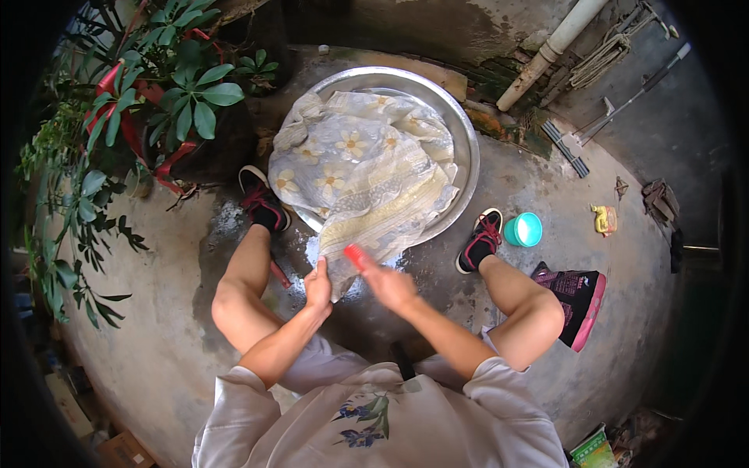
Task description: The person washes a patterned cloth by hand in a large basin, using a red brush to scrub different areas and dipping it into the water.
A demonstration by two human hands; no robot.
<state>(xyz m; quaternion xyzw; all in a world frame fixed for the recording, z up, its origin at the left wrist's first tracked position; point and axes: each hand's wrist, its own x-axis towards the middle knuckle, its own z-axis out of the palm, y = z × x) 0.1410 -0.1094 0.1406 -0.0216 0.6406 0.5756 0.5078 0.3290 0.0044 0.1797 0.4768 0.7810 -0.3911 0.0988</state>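
A wet flower-patterned cloth (pixel 357 158) fills a wide round metal basin (pixel 470 169) on the concrete floor, and part of it hangs over the near rim towards me. My left hand (pixel 319 288) grips the edge of this hanging part, thumb on top. In my right hand (pixel 391 285) is a red brush (pixel 358 257), held at the cloth just right of my left hand; its bristles cannot be made out. The right hand is slightly blurred. Between my feet the floor is wet.
Right of my right shoe (pixel 483 240) stands a turquoise cup (pixel 522 229), with a black and pink bag (pixel 576 298) nearby. Farther right lie a yellow packet (pixel 604 219) and a squeeze mop (pixel 570 143). Potted plants (pixel 193 99) crowd the left, beside my left shoe (pixel 261 199).
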